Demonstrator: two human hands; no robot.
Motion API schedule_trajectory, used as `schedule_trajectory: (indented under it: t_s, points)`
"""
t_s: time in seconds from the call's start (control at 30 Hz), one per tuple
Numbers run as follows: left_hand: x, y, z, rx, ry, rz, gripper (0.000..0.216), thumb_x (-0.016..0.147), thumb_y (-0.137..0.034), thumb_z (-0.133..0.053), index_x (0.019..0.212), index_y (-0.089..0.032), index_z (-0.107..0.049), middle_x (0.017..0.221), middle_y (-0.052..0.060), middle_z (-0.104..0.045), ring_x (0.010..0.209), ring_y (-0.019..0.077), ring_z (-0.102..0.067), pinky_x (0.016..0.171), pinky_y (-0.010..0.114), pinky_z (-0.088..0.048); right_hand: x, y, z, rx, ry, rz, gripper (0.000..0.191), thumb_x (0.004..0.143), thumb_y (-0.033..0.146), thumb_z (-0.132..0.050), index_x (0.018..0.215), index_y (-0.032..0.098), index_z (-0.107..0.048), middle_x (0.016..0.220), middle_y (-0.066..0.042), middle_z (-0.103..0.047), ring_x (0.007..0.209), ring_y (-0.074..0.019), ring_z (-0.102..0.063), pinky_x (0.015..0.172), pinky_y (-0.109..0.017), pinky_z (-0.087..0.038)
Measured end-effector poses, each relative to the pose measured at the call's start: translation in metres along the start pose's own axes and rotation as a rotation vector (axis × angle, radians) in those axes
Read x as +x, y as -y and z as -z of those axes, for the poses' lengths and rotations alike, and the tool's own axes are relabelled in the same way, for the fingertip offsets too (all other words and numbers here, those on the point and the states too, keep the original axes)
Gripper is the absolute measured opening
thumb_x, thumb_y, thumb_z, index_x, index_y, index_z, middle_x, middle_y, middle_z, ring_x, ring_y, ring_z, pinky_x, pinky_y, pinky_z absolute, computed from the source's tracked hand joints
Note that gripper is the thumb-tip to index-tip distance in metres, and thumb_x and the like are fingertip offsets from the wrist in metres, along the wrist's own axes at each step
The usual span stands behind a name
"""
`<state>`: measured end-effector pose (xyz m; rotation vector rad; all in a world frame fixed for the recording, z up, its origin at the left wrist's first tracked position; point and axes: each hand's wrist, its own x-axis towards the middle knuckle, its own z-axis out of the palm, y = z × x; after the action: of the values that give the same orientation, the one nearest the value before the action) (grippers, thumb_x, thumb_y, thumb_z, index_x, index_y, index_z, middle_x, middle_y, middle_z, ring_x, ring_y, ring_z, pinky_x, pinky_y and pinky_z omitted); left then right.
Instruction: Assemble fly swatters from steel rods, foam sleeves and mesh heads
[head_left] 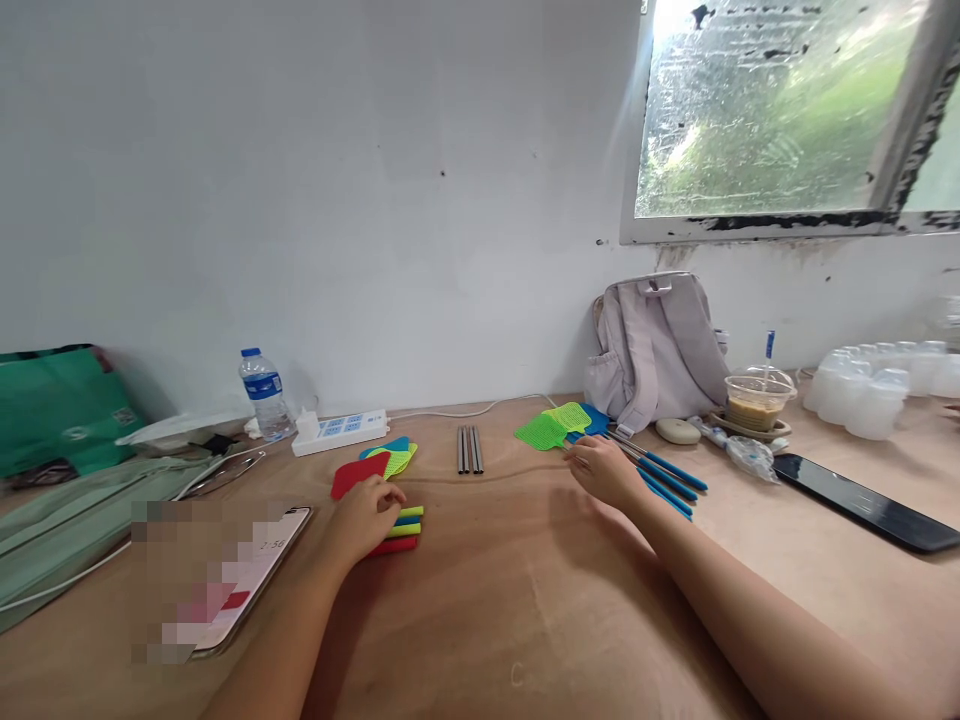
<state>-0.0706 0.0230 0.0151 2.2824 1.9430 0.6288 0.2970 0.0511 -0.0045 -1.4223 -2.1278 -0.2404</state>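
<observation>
My left hand [369, 517] lies over the near left pieces, its fingers loosely bent and apart. Beyond it are a red fly swatter head [355, 474], a yellow mesh head [403, 459] and a blue head [397, 443]. Coloured handle tubes [406, 530] in yellow, blue and red poke out beside that hand. My right hand [602, 470] is closed round the stem of a green fly swatter [538, 434], the grip partly hidden. Under and beside it lie swatters with blue handles [670, 478]. Several metal rods [471, 450] lie between my hands.
A phone [259, 590] lies at the left, near a green bag [60, 410]. Along the wall stand a water bottle [265, 395], a power strip [341, 432] and a backpack [660, 345]. A drink cup [756, 400], a black phone-like slab [862, 500] and white bottles [874, 400] are right.
</observation>
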Motion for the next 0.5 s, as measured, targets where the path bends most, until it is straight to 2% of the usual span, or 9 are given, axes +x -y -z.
schedule_trajectory:
  t_s: [0.1, 0.17, 0.33, 0.5]
  points:
    - [-0.001, -0.001, -0.003, 0.024, 0.01, -0.022, 0.026, 0.072, -0.027, -0.041, 0.078, -0.021, -0.066, 0.091, 0.005, -0.061, 0.09, 0.0234, -0.056, 0.077, 0.034, -0.042, -0.002, 0.028, -0.006, 0.133, 0.012, 0.103, 0.02, 0.076, 0.017, -0.047, 0.08, 0.021, -0.066, 0.085, -0.005, -0.064, 0.083, -0.0186, -0.055, 0.078, -0.031, -0.039]
    - [-0.001, -0.001, -0.006, 0.032, 0.021, -0.037, 0.028, 0.074, -0.028, -0.04, 0.081, -0.022, -0.067, 0.093, 0.006, -0.062, 0.09, 0.0243, -0.056, 0.078, 0.035, -0.041, -0.004, 0.049, -0.017, 0.224, 0.04, 0.135, 0.021, 0.075, 0.014, -0.046, 0.085, 0.02, -0.065, 0.088, -0.005, -0.063, 0.085, -0.0178, -0.055, 0.078, -0.029, -0.039]
    - [0.0, -0.001, -0.011, 0.036, 0.049, -0.057, 0.037, 0.081, -0.032, -0.033, 0.082, -0.021, -0.068, 0.093, 0.008, -0.064, 0.09, 0.0243, -0.057, 0.079, 0.036, -0.041, -0.004, 0.097, -0.047, 0.274, 0.142, 0.048, 0.033, 0.074, 0.015, -0.046, 0.105, 0.016, -0.053, 0.104, -0.009, -0.057, 0.088, -0.0184, -0.055, 0.075, -0.027, -0.04]
    - [0.002, 0.002, -0.01, 0.105, -0.006, 0.001, 0.031, 0.076, -0.026, -0.038, 0.087, -0.023, -0.067, 0.098, 0.006, -0.063, 0.094, 0.0244, -0.056, 0.081, 0.036, -0.041, 0.02, 0.119, -0.06, 0.184, 0.152, -0.025, 0.035, 0.074, 0.02, -0.046, 0.109, 0.014, -0.047, 0.104, -0.011, -0.053, 0.091, -0.0221, -0.052, 0.074, -0.03, -0.039]
